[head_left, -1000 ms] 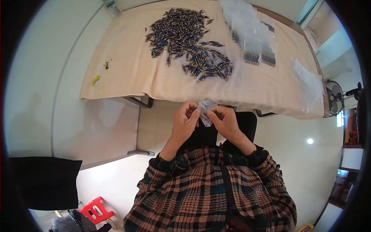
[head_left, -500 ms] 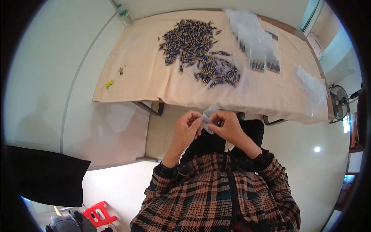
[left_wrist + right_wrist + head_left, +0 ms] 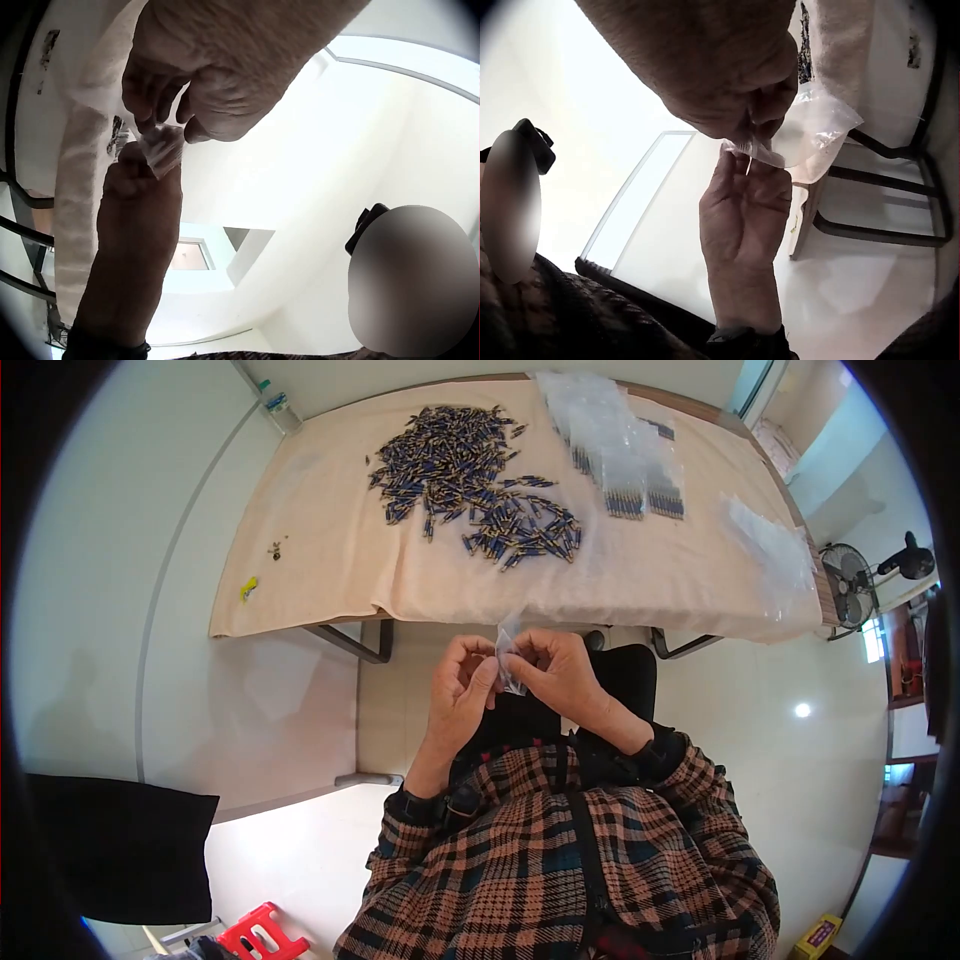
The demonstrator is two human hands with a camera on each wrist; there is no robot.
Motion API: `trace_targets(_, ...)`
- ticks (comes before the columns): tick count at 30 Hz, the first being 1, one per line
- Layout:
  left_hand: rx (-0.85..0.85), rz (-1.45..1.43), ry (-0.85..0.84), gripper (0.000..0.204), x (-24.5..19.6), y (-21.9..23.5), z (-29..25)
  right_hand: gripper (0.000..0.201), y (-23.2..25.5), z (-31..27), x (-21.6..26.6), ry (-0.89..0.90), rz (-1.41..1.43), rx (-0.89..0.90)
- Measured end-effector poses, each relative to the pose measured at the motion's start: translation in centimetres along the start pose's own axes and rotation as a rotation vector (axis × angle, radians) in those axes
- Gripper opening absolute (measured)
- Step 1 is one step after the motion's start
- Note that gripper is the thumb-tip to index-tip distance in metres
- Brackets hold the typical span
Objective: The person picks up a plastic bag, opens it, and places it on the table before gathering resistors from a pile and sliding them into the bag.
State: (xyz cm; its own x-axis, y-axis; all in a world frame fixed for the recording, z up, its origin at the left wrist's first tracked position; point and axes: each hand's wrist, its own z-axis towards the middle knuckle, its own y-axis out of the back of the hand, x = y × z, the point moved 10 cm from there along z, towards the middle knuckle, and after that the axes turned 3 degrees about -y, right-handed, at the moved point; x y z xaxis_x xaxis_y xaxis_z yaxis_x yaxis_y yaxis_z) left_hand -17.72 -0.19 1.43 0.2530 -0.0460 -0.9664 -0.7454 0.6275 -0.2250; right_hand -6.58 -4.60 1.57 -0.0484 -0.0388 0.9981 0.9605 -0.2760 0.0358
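Observation:
A small clear plastic bag (image 3: 508, 650) is held up between the two hands, just in front of the table's near edge. My left hand (image 3: 462, 685) pinches one side of it with thumb and fingertips. From the other side my right hand (image 3: 560, 672) pinches it too, thumb against curled fingers. In the right wrist view the bag (image 3: 817, 124) spreads out beyond the fingertips, thin and see-through. The left wrist view shows the bag's crumpled part (image 3: 163, 148) between the hands. Fingers hide much of its opposite edges.
On the cloth-covered table (image 3: 330, 550) lies a big heap of dark blue and brass-coloured small parts (image 3: 440, 460), with a smaller pile (image 3: 525, 528) nearer. Filled clear bags (image 3: 625, 480) overlap to the right. More clear bags (image 3: 775, 550) lie farther right; a yellow item (image 3: 249, 589) is at left.
The head view has shifted a little. Both hands stay on the bag; it has turned from spread flat to a narrower, more edge-on shape, and the fingertips have shifted along it.

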Motion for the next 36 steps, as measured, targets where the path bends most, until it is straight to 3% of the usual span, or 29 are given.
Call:
trace_targets(5,-0.023,0.113,-0.113,0.029,-0.2,-0.6,-1.0,0.012,0.8,-0.6,-0.7,-0.078,-0.03,-0.031)
trace_targets(8,0.012,0.505,-0.074,0.036,-1.2,-1.3,-1.3,0.011,0.2,-0.2,-0.6,-0.032,0.132,0.055)
trace_targets(12,-0.037,0.785,-0.116,0.036,-2.2,-1.2,-1.3,0.012,-0.5,-0.2,-0.9,-0.096,0.176,0.136)
trace_targets(13,-0.038,0.785,-0.118,0.036,-2.2,-1.3,-1.4,0.012,-0.6,-0.3,-0.7,-0.094,0.175,0.136)
trace_targets(16,-0.065,0.864,-0.352,0.031,-4.4,-2.1,-1.9,0.012,-0.8,-0.4,-0.4,-0.092,0.119,0.133)
trace_targets(21,-0.091,0.735,-0.28,0.025,-4.0,-1.3,-1.8,0.012,-0.5,-0.5,-0.9,-0.038,0.125,0.1)
trace_targets(24,-0.157,0.77,-0.382,0.02,-5.5,-1.4,-2.1,0.013,-0.5,-0.7,-0.8,0.013,-0.031,0.128)
trace_targets(28,-0.155,0.895,-0.564,0.019,-6.4,-2.2,-2.2,0.015,-0.4,-1.2,-0.8,0.005,0.073,0.048)
trace_targets(36,-0.095,0.926,-0.663,0.023,-7.3,-3.9,-3.5,0.009,0.2,-2.1,0.9,0.104,-0.057,-0.024)
